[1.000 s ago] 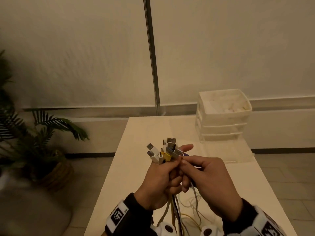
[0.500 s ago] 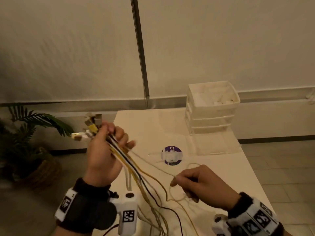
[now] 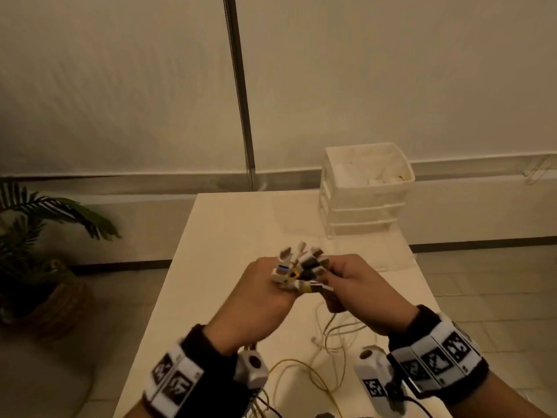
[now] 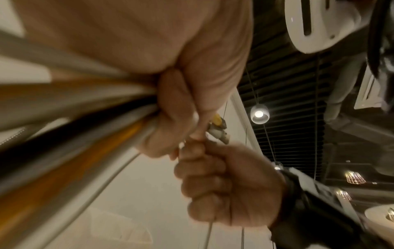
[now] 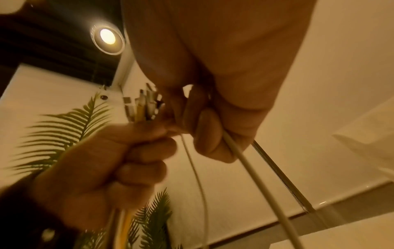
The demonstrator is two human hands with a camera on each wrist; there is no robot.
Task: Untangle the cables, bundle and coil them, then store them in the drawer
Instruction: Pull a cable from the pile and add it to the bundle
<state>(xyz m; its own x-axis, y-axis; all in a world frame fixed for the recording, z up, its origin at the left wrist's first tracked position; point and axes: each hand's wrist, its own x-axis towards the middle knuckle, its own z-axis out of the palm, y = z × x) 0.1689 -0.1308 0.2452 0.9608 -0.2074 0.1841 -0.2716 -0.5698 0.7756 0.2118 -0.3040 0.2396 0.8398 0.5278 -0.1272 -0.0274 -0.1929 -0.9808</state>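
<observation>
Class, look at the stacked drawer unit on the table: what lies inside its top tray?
Inside the white drawer unit, the open top tray holds pale, whitish items, too blurred to identify. The lower drawers' contents are hidden behind their fronts.

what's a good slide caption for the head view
Left hand and right hand grip a multicoloured cable-plug bundle above the pale table.

Both hands meet above the table [image 3: 229, 236], well in front of the drawer unit [image 3: 366, 203]. The left hand [image 3: 259, 300] grips a bunch of cables [image 3: 301, 267], plugs fanned upward; the right hand [image 3: 361, 291] pinches the plugs. Loose cords hang onto the table. A plant [image 3: 33, 230] stands left of the table.
</observation>
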